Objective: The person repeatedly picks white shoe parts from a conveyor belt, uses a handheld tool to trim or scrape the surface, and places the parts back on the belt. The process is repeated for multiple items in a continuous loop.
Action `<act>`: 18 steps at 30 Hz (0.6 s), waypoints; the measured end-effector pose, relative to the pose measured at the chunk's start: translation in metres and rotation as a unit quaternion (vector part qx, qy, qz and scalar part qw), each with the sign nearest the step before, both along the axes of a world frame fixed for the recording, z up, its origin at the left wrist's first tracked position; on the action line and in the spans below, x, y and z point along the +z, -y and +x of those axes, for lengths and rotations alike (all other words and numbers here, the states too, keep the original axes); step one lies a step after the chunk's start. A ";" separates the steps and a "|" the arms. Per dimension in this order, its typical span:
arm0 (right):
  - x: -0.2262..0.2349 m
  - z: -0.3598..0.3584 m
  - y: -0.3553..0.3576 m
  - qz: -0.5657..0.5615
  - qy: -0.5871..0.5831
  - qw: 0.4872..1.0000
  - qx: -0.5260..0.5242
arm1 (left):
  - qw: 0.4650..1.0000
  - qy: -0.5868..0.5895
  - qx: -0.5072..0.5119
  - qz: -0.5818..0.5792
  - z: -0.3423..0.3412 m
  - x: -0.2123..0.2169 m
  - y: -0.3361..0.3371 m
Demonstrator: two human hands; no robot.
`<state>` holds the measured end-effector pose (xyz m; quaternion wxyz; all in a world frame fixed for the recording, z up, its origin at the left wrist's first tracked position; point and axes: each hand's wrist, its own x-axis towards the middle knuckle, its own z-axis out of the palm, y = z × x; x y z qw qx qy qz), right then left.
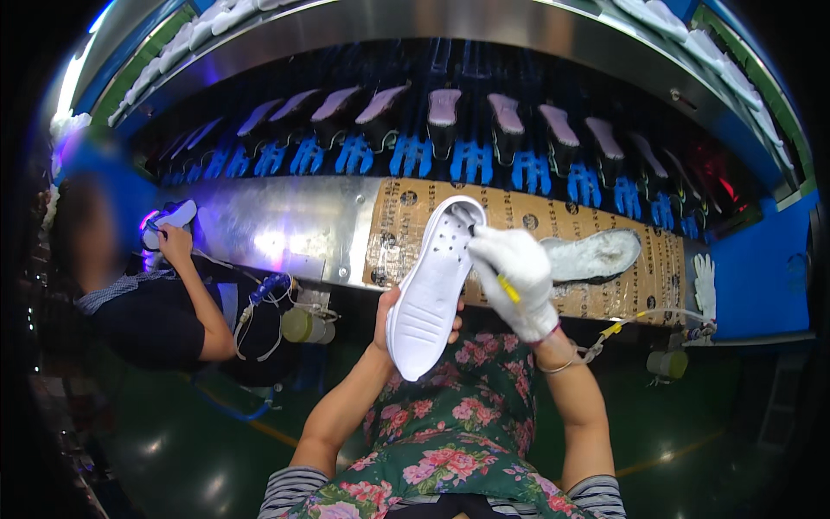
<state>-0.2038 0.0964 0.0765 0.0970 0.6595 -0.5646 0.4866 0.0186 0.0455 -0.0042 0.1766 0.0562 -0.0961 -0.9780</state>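
Note:
My bare left hand (389,318) grips a white shoe sole (425,303) by its edges, the thumb on the left side and fingertips showing on the right. The sole is tilted, its heel end with small holes pointing away from me. In a white glove, my right hand (517,275) is closed on a thin tool with a yellow handle (508,289). The tool's dark tip is at the heel end, inside the raised rim; the glove hides most of its length. Just right of that glove lies a whitish, worn, sole-shaped pad (596,255).
Brown printed cardboard (406,221) covers part of the metal bench (333,203). Behind it, pink-topped shoe forms (445,108) hang above blue clamps (411,157). A spare white glove (705,285) hangs at the right. On the left, a co-worker's hand (175,245) holds another shoe part.

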 end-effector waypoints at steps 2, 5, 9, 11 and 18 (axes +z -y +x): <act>-0.006 0.016 -0.008 -0.008 -0.013 1.000 0.026 | 1.000 0.012 0.014 -0.011 0.005 -0.005 0.007; 0.005 0.037 -0.036 0.097 0.134 0.965 0.205 | 0.988 0.101 0.113 0.013 0.010 -0.004 0.021; 0.019 0.019 -0.072 0.105 0.436 0.873 0.194 | 0.985 -0.049 0.065 -0.152 0.018 0.041 0.042; 0.018 0.008 -0.088 0.034 0.528 0.840 0.121 | 0.976 -0.154 -0.016 -0.154 0.008 0.084 0.062; -0.008 0.019 -0.085 0.102 0.613 0.781 0.067 | 0.871 -0.386 -0.038 -0.301 -0.122 0.228 0.148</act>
